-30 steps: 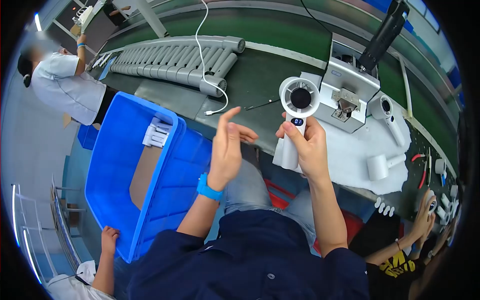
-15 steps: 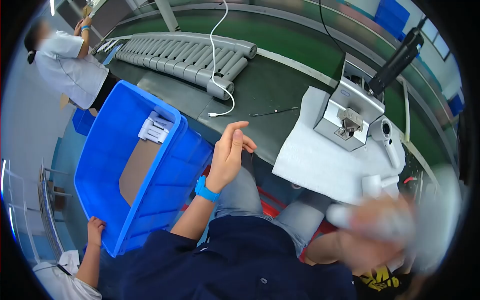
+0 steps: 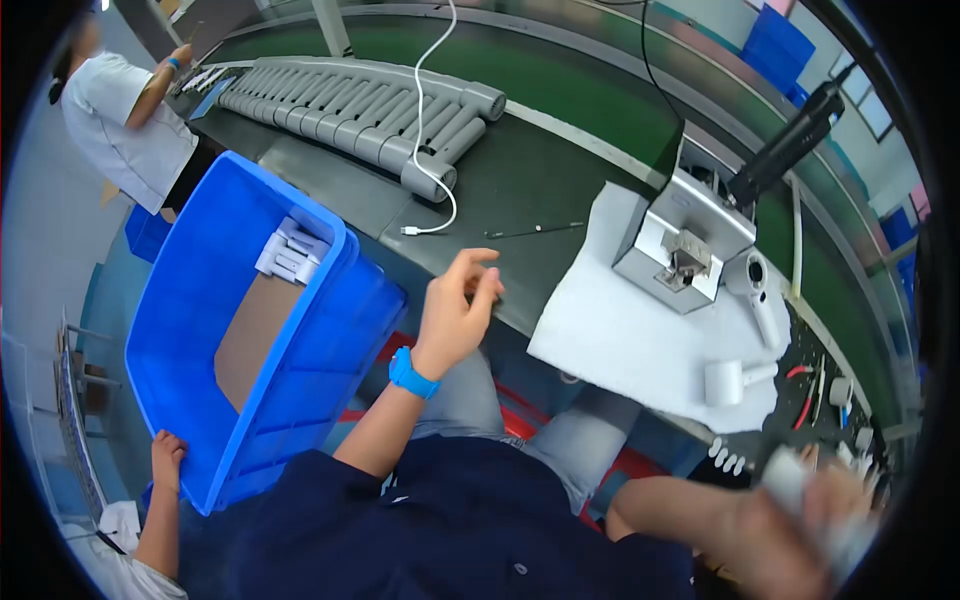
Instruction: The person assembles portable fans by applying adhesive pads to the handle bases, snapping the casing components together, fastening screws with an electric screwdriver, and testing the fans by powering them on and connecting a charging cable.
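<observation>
My left hand [image 3: 458, 312] hovers in front of the dark table edge, its fingers loosely bent and apart, with nothing in them. My right hand [image 3: 775, 545], at the lower right, is smeared by motion. A blurred white object [image 3: 786, 478] with a rounded end is in its grip; its kind cannot be made out. Two white hair-dryer-shaped devices lie on the white foam sheet [image 3: 600, 330]: one device [image 3: 762, 310] beside the metal fixture [image 3: 675, 255], the other device [image 3: 725, 383] near the front edge.
A blue bin [image 3: 330, 330] on my left holds several white parts [image 3: 292, 251] and cardboard. Another person's hand [image 3: 168, 458] grips its rim. Grey tubular devices [image 3: 340, 120] line the table behind a white cable [image 3: 418, 110]. Red-handled pliers [image 3: 803, 410] lie right; a person [image 3: 125, 120] stands far left.
My right hand has swung down and right with the white object, uncovering the device and tools near the mat's front corner. My left hand stays nearly in place. The view has shifted slightly.
</observation>
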Tool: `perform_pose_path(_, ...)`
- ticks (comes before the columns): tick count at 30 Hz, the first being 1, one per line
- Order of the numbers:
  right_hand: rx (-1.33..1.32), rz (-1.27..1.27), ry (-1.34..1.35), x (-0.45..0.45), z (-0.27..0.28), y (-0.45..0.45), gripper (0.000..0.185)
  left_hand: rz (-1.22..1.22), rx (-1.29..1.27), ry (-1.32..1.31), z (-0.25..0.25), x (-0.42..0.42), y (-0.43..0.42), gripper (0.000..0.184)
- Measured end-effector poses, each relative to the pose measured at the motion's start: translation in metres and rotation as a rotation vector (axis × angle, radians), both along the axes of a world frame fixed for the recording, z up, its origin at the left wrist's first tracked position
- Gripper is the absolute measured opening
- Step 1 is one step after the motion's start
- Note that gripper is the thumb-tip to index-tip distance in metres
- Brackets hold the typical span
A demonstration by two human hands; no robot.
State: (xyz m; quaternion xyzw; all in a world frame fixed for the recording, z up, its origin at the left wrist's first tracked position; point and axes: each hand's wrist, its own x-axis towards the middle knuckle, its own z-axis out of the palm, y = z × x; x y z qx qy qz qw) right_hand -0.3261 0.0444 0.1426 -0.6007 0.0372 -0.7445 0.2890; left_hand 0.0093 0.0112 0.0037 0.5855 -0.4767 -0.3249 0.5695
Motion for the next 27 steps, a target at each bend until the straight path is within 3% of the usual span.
perform_pose_path(1, 0.061, 0.210, -0.061, 0.011, 0.003, -0.009, 0.032, 0.174, -0.058, -0.268, -0.009, 0.010, 0.000, 0.022)
perform_pose_path(2, -0.191, -0.446, -0.044, 0.032, -0.005, -0.023, 0.039, 0.335, -0.111, -0.541, -0.016, 0.018, 0.004, 0.022)
perform_pose_path(4, -0.476, -1.093, -0.057, 0.055, -0.002, -0.038, 0.047, 0.563, -0.007, -0.776, -0.012, 0.038, -0.003, 0.023)
perform_pose_path(11, -0.674, -1.072, -0.438, 0.071, 0.012, -0.035, 0.036, 0.554, 0.279, -0.931, -0.024, 0.065, -0.019, 0.021)
perform_pose_path(15, -0.229, -0.445, -0.014, 0.037, 0.007, -0.006, 0.024, 0.567, 0.174, -0.893, -0.037, 0.067, -0.012, 0.019)
perform_pose_path(18, -0.320, -0.606, -0.543, 0.074, 0.006, -0.028, 0.028, 0.579, 0.222, -0.812, -0.038, 0.066, -0.007, 0.023)
perform_pose_path(20, 0.370, -0.653, -0.383, 0.067, 0.004, -0.045, 0.027, 0.599, 0.185, -0.792, -0.043, 0.072, -0.005, 0.031)
perform_pose_path(22, 0.718, -0.653, -0.277, 0.071, 0.003, -0.043, 0.028, 0.571, 0.189, -0.579, -0.040, 0.077, -0.002, 0.039)
perform_pose_path(24, 0.155, -0.618, -0.409, 0.083, 0.001, -0.031, 0.029, 0.585, 0.173, -0.551, -0.041, 0.082, -0.004, 0.044)
perform_pose_path(27, 0.059, -0.552, -0.409, 0.082, -0.006, -0.030, 0.028, 0.569, 0.193, -0.209, -0.048, 0.076, 0.006, 0.046)
